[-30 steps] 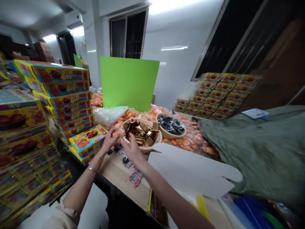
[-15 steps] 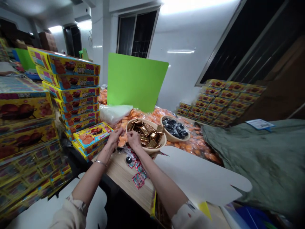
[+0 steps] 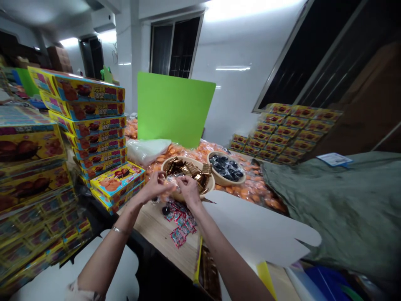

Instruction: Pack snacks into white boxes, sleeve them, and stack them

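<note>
Left hand point(image 3: 156, 187) and right hand point(image 3: 189, 188) close together above the near rim of the round wooden bowl point(image 3: 194, 161), both in narrow position, fingers curled and pinching inward. Between them, a small clear-wrapped piece point(image 3: 169, 182), too small for telling its exact kind, and impossible to tell which hand really grips it. The piece just over the bowl, not resting on the table.

Inside this bowl, many gold-foil wrapped sweets point(image 3: 189, 169). Just beside it on the far right, a second bowl point(image 3: 219, 179) with black wrapped pieces point(image 3: 226, 166). Around and behind both bowls, a heap of orange sweets in clear wrappers point(image 3: 247, 188), and a clear plastic bag point(image 3: 147, 151) on the left of the heap.

Below the hands, on the light wooden tabletop point(image 3: 156, 238), some small pink printed sachets point(image 3: 181, 224) and one dark round piece point(image 3: 166, 210). Nearest to the left hand, a yellow box with fruit pictures point(image 3: 117, 186), on top of a low stack. On the right of the right forearm, a large white card cut-out point(image 3: 253, 228), and behind the bowls, an upright green board point(image 3: 172, 108).
</note>
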Available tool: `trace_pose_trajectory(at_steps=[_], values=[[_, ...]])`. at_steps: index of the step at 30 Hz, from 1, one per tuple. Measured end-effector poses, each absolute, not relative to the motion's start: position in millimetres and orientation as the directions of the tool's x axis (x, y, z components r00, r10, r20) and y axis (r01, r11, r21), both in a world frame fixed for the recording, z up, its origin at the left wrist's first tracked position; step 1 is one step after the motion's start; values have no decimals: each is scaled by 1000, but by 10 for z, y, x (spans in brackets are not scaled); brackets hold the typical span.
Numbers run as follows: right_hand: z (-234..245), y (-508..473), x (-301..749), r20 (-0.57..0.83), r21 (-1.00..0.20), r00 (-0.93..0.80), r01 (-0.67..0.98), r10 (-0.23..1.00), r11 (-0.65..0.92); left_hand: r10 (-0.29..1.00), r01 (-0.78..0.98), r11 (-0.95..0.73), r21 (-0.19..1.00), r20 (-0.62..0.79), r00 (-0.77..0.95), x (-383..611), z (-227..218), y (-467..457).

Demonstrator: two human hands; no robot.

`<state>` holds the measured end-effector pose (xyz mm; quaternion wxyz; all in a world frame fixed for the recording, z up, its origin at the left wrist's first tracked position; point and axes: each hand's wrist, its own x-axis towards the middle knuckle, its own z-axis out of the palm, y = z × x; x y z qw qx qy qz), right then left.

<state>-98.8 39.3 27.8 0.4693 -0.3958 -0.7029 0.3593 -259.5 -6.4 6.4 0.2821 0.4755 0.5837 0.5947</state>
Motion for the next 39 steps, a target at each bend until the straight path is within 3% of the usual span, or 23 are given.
trace_pose_trajectory(at_steps=[3, 6, 11, 14, 18, 24, 26, 28, 30, 32, 36, 39], values=[[322, 368, -941, 391, -879, -240, 189, 889, 438, 914, 315, -206, 926, 297, -276, -2497, -28, -275], [426, 307, -861, 415, -870, -242, 174, 877, 460, 898, 314, -190, 930, 294, -326, -2512, -50, -399], [715, 204, -742, 467, -826, -337, 166, 818, 539, 943, 14, -298, 954, 297, -152, -2510, 12, -464], [860, 163, -731, 537, -702, -436, 243, 722, 670, 952, -82, -298, 951, 290, -94, -2450, 18, -407], [980, 32, -669, 652, -486, -463, 353, 600, 800, 910, 92, -313, 945, 326, -256, -2412, -30, -298], [1339, -319, -406, 897, -260, -238, 398, 373, 880, 846, 179, -273, 945, 325, -423, -2551, -58, -398], [1428, -316, -400, 909, -212, -229, 465, 348, 860, 868, 101, -248, 963, 268, -418, -2567, -1, -540], [1423, -252, -445, 847, -192, -347, 506, 402, 841, 924, -108, -236, 966, 188, -333, -2517, 91, -708], [1328, -206, -478, 724, -232, -488, 494, 488, 838, 970, -353, -194, 915, 126, -206, -2406, 190, -876], [1179, -253, -430, 605, -361, -571, 423, 554, 831, 990, -495, -135, 858, 93, -109, -2257, 259, -1021], [837, -625, -71, 374, -712, -701, 203, 607, 672, 999, -552, -29, 833, 10, -37, -1911, 271, -1211], [583, -937, 238, 245, -881, -671, 146, 700, 449, 997, -530, 71, 845, -41, 69, -1619, 246, -1267]])
